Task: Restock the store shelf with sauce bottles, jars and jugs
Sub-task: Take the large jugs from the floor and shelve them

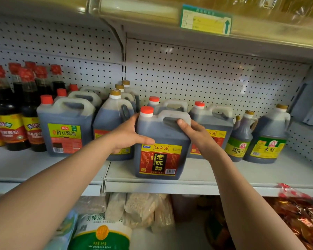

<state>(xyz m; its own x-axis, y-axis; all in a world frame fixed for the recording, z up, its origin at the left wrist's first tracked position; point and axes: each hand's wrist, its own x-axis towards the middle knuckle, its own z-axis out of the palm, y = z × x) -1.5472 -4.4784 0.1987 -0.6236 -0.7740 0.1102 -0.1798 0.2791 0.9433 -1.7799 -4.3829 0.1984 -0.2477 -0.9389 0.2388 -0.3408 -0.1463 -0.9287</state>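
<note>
- Vinegar jug [161, 147]: upright at the front edge of the white shelf [215, 175], red-and-yellow label facing outward, red cap [147, 110] at top left, moulded handle [175, 117] at top right.
- Left hand [129, 135]: pressed flat against the jug's left side just below the cap; thumb laid across the front face above the label, fingers wrapped toward the rear and mostly hidden. Left grip: spread around the jug body, cupping rather than pinching.
- Left forearm: extended from the lower left corner, rising diagonally to the jug, wrist nearly straight.
- Right hand [195, 134]: closed on the handle, thumb tip hooked into the handle opening from the front, fingers curled over the top and behind. Right grip: wrapped tight on the handle.
- Right forearm: entering from the lower right, angled up and inward, wrist bent slightly toward the jug.
- Matching red-capped jug [170, 105] directly behind the held one; another [211, 127] just beside it on the right, partly covered by the right hand.
- Two green-labelled jugs [266, 139] farther right, near the shelf end.
- Gold-capped jugs [114, 114] and soy sauce jugs [65, 127] to the left; dark tall bottles [13, 109] at far left.
- Perforated back panel [206, 74] behind all stock.
- Bagged goods [101, 230] on the level below.
</note>
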